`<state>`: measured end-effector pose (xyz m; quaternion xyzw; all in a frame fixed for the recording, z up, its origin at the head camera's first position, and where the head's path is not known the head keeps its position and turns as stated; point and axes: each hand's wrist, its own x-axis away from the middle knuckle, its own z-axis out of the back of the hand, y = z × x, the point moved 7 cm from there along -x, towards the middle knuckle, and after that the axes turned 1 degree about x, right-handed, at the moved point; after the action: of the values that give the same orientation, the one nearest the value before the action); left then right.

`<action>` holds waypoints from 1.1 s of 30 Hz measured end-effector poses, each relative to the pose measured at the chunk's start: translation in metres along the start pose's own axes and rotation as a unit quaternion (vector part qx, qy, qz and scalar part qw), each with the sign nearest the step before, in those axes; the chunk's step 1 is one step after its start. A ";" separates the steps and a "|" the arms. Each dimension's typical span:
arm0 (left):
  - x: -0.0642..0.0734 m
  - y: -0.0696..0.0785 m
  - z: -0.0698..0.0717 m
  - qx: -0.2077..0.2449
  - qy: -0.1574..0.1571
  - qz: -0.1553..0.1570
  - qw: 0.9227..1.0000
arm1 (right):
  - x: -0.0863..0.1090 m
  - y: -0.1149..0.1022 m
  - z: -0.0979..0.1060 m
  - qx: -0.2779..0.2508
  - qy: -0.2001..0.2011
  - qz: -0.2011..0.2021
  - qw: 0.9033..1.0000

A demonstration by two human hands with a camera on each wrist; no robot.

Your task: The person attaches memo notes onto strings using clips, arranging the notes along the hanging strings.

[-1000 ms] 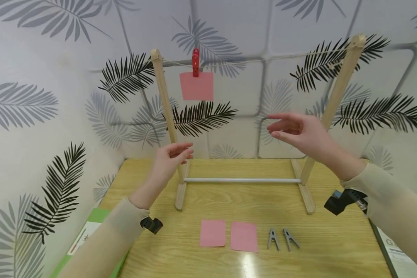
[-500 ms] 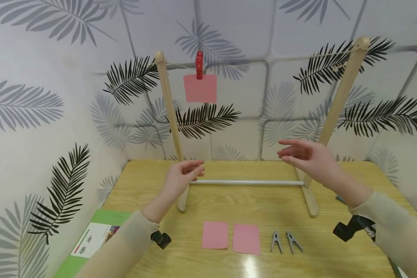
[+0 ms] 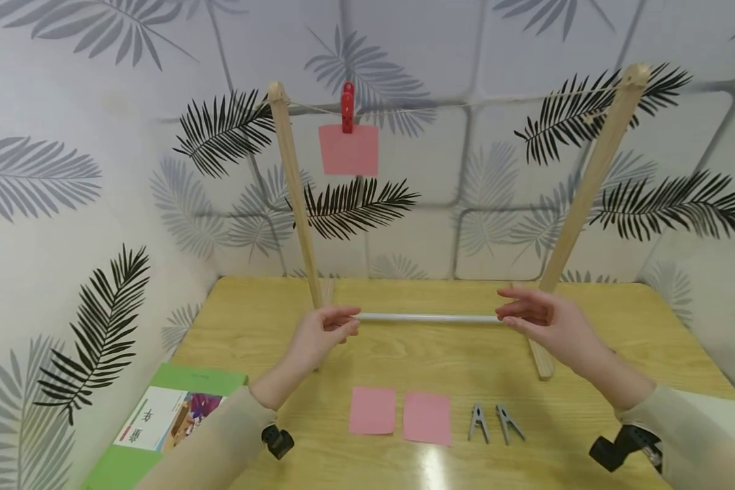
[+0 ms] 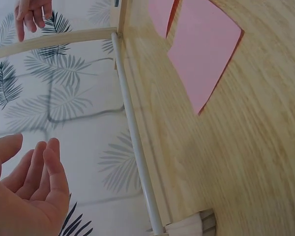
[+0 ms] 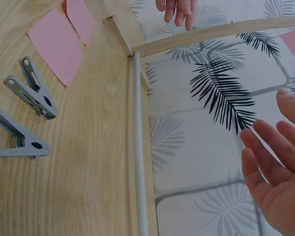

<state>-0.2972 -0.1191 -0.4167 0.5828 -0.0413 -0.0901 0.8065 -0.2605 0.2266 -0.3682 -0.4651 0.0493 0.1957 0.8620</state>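
Left hand, right hand: empty, fingers loose, apart from rod. Head: pink papers, rod's near side; likely light, limp. Left wrist: corners exposed, best pinched there. Right wrist: clips, same side; probably springy, squeeze legs.

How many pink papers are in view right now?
3: the hung paper below the red clip, plus the left paper and right paper, side by side on the table. Any sheets stacked underneath would be hidden.

The left hand and right hand hung well apart — fingers loosely curved, probably relaxed, thumbs spread — forearms angled inward.
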 end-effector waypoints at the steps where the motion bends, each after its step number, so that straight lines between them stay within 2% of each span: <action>1: 0.000 -0.002 -0.001 -0.004 -0.002 0.000 1.000 | 0.002 0.002 -0.001 -0.004 0.001 0.000 1.000; 11: 0.009 -0.030 -0.009 -0.024 -0.030 0.001 0.999 | 0.023 0.022 -0.014 -0.011 -0.008 -0.049 0.999; 18: 0.016 -0.048 -0.018 -0.026 -0.047 0.016 0.998 | 0.038 0.040 -0.019 -0.024 -0.020 -0.077 0.997; 26: 0.025 -0.055 -0.024 -0.034 -0.066 0.024 0.997 | 0.052 0.056 -0.026 -0.039 -0.027 -0.084 0.995; 33: 0.027 -0.061 -0.025 -0.061 -0.079 0.025 0.995 | 0.063 0.063 -0.031 -0.036 -0.033 -0.097 0.994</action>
<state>-0.2721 -0.1200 -0.4838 0.5225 -0.1140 -0.1183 0.8367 -0.2240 0.2498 -0.4515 -0.4913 -0.0317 0.1280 0.8609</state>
